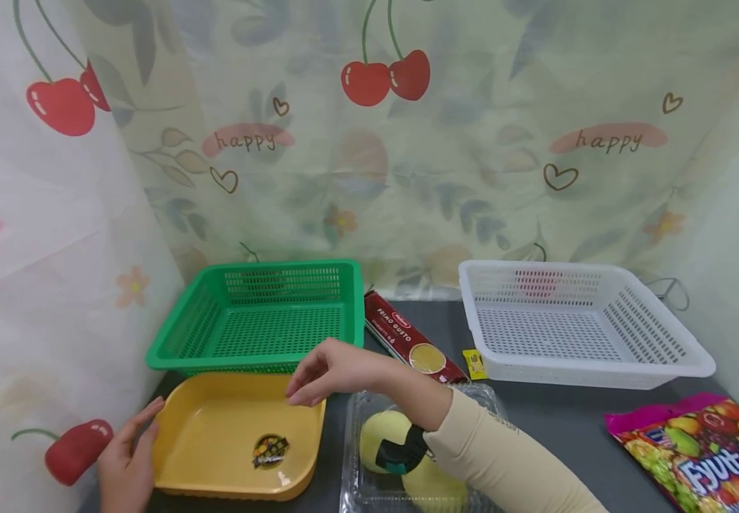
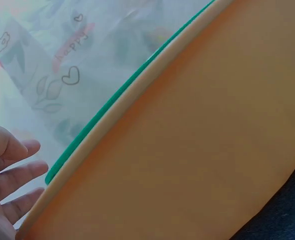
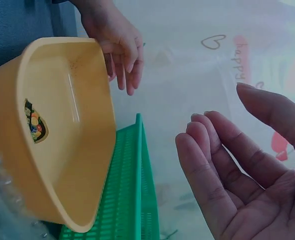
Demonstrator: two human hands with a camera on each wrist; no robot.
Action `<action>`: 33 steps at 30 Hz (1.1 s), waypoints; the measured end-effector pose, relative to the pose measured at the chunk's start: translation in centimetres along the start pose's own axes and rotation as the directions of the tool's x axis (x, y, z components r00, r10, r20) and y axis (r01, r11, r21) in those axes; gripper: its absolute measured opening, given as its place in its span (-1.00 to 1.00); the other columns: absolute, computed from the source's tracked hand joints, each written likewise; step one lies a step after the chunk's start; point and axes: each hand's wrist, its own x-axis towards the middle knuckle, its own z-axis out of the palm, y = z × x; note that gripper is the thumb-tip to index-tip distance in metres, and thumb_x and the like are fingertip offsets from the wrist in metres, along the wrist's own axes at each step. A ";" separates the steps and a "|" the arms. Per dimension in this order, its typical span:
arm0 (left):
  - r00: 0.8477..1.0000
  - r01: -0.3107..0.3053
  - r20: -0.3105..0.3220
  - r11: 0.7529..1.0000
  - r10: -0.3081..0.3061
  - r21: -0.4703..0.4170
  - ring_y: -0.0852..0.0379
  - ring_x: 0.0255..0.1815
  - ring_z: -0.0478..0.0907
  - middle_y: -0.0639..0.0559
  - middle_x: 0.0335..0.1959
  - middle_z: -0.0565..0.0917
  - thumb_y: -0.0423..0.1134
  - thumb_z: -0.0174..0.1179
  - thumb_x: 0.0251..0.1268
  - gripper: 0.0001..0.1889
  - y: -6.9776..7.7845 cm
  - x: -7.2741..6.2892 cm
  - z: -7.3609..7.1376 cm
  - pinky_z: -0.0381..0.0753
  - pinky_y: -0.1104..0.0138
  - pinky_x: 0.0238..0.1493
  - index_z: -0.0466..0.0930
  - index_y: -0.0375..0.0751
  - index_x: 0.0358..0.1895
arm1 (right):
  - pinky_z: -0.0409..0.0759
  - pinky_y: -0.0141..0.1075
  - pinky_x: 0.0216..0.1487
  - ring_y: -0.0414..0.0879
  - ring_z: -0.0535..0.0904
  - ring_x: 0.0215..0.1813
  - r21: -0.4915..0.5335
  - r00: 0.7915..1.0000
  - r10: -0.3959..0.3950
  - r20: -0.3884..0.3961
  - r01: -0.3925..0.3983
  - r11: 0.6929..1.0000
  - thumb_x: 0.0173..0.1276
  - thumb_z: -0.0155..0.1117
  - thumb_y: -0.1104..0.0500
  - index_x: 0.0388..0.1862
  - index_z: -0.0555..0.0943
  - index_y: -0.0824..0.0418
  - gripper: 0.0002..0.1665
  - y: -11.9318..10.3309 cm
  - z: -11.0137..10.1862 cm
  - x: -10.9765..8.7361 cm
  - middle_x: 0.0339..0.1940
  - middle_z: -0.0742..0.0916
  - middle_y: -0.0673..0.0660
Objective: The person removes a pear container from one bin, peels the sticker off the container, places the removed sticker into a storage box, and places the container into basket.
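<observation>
The person's left hand (image 1: 128,456) is kinda just resting against the yellow basin's (image 1: 196,449) left rim, fingers loose, not clenched; the right hand (image 1: 337,369) is hovering by its far right corner, empty, fingers slightly bent; the basin's sitting just in front of the green basket (image 1: 170,343), beside a clear plastic box (image 1: 351,456).
</observation>
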 end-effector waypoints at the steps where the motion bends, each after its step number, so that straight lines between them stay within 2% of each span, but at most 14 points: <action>1: 1.000 -0.011 -0.003 1.000 0.011 -0.006 0.12 0.35 0.33 -0.03 0.28 0.46 -0.12 -0.17 0.47 -0.60 0.0 -0.1 0.0 0.31 0.72 0.10 0.43 -0.10 0.25 | 0.66 -0.30 -0.13 -0.28 0.63 -0.33 0.005 1.000 -0.002 0.003 0.002 1.000 0.23 0.27 0.28 -0.13 0.65 0.38 -0.74 0.1 -0.1 -0.4 -0.23 0.75 0.23; 5: 0.997 -0.076 -0.029 0.996 0.075 -0.037 0.38 0.26 0.36 0.09 0.23 0.52 -0.17 -0.11 0.45 -0.64 0.0 -0.6 -0.1 0.29 0.80 0.06 0.48 -0.14 0.20 | 0.65 -0.25 -0.09 -0.29 0.64 -0.30 0.008 0.999 -0.032 0.014 0.031 0.999 0.23 0.26 0.30 -0.11 0.63 0.41 -0.73 0.3 -0.3 -2.1 -0.20 0.74 0.27; 9: 0.989 -0.142 -0.058 0.989 0.139 -0.046 0.62 0.09 0.37 0.25 0.13 0.57 -0.24 -0.06 0.42 -0.67 0.0 -1.0 -0.1 0.29 0.82 0.02 0.53 -0.20 0.14 | 0.63 -0.33 -0.10 -0.28 0.65 -0.24 -0.045 0.998 -0.065 0.002 0.065 0.997 0.22 0.28 0.28 -0.12 0.65 0.34 -0.74 0.3 -0.6 -3.7 -0.19 0.74 0.23; 12: 0.987 -0.159 -0.040 0.987 0.158 -0.003 0.70 0.05 0.33 0.18 0.14 0.58 -0.22 -0.07 0.43 -0.68 0.2 -1.3 -0.1 0.25 0.85 0.00 0.54 -0.16 0.13 | 0.61 -0.38 -0.11 -0.27 0.64 -0.21 -0.090 0.996 -0.080 -0.030 0.077 0.993 0.20 0.30 0.25 -0.12 0.67 0.27 -0.75 0.5 -1.0 -4.9 -0.19 0.75 0.18; 15: 0.989 -0.144 -0.019 0.989 0.145 0.036 0.70 0.07 0.32 0.04 0.18 0.56 -0.19 -0.08 0.43 -0.67 0.4 -1.5 0.0 0.22 0.86 0.01 0.53 -0.12 0.14 | 0.62 -0.35 -0.12 -0.24 0.64 -0.20 -0.108 0.994 -0.098 -0.056 0.092 0.990 0.20 0.31 0.23 -0.13 0.67 0.25 -0.76 0.8 -1.5 -6.0 -0.18 0.74 0.18; 17: 0.992 -0.124 -0.013 0.991 0.125 0.050 0.62 0.14 0.34 0.00 0.20 0.54 -0.18 -0.09 0.44 -0.66 0.6 -1.7 0.1 0.23 0.83 0.07 0.51 -0.08 0.17 | 0.63 -0.33 -0.12 -0.22 0.64 -0.20 -0.113 0.991 -0.119 -0.064 0.111 0.987 0.21 0.30 0.23 -0.13 0.67 0.28 -0.75 1.1 -1.7 -6.6 -0.17 0.74 0.22; 21: 0.995 -0.095 0.021 0.995 0.095 0.042 0.32 0.30 0.31 -0.01 0.26 0.49 -0.12 -0.14 0.46 -0.61 1.1 -2.2 0.3 0.26 0.47 0.33 0.40 -0.05 0.26 | 0.63 -0.34 -0.10 -0.23 0.64 -0.21 -0.105 0.987 -0.125 -0.100 0.114 0.988 0.22 0.30 0.22 -0.12 0.64 0.36 -0.71 1.6 -1.8 -8.1 -0.17 0.73 0.28; 24: 0.995 -0.102 0.019 0.995 0.101 0.022 0.40 0.27 0.29 0.07 0.24 0.50 -0.13 -0.10 0.44 -0.62 1.3 -2.7 0.5 0.24 0.49 0.33 0.40 -0.01 0.27 | 0.62 -0.37 -0.07 -0.23 0.63 -0.18 -0.073 0.986 -0.100 -0.135 0.091 0.993 0.22 0.30 0.20 -0.08 0.61 0.41 -0.65 2.0 -1.8 -9.4 -0.14 0.70 0.31; 27: 0.992 -0.126 0.012 0.992 0.126 0.009 0.65 0.16 0.24 0.25 0.18 0.52 -0.14 -0.04 0.41 -0.63 1.4 -3.2 0.8 0.19 0.70 0.18 0.43 0.03 0.24 | 0.62 -0.37 -0.04 -0.20 0.62 -0.12 -0.054 0.982 -0.095 -0.165 0.087 0.995 0.22 0.31 0.18 -0.05 0.59 0.41 -0.62 2.5 -1.7 -10.8 -0.08 0.67 0.33; 30: 0.975 -0.223 0.014 0.975 0.223 -0.006 0.74 0.10 0.22 0.34 0.12 0.54 -0.19 0.02 0.38 -0.64 1.6 -3.9 1.2 0.16 0.76 0.12 0.47 0.00 0.21 | 0.62 -0.33 0.00 -0.21 0.62 -0.07 -0.085 0.973 -0.128 -0.192 0.113 0.990 0.21 0.32 0.16 -0.04 0.60 0.36 -0.62 3.3 -1.5 -12.0 -0.05 0.67 0.30; 31: 0.964 -0.267 0.015 0.964 0.267 -0.012 0.75 0.10 0.22 0.35 0.10 0.54 -0.22 0.04 0.37 -0.65 1.7 -4.2 1.3 0.15 0.79 0.11 0.48 -0.02 0.20 | 0.61 -0.31 0.02 -0.23 0.62 -0.04 -0.098 0.969 -0.149 -0.195 0.132 0.986 0.22 0.31 0.17 -0.03 0.60 0.35 -0.62 3.6 -1.5 -12.4 -0.03 0.67 0.30; 33: 0.932 -0.362 0.012 0.932 0.362 -0.023 0.74 0.10 0.23 0.39 0.07 0.52 -0.30 0.07 0.34 -0.65 2.0 -4.8 1.6 0.14 0.81 0.08 0.50 -0.06 0.18 | 0.58 -0.29 0.09 -0.29 0.59 0.02 -0.131 0.960 -0.193 -0.203 0.169 0.977 0.23 0.30 0.17 -0.02 0.59 0.33 -0.63 4.2 -1.3 -13.1 -0.01 0.66 0.28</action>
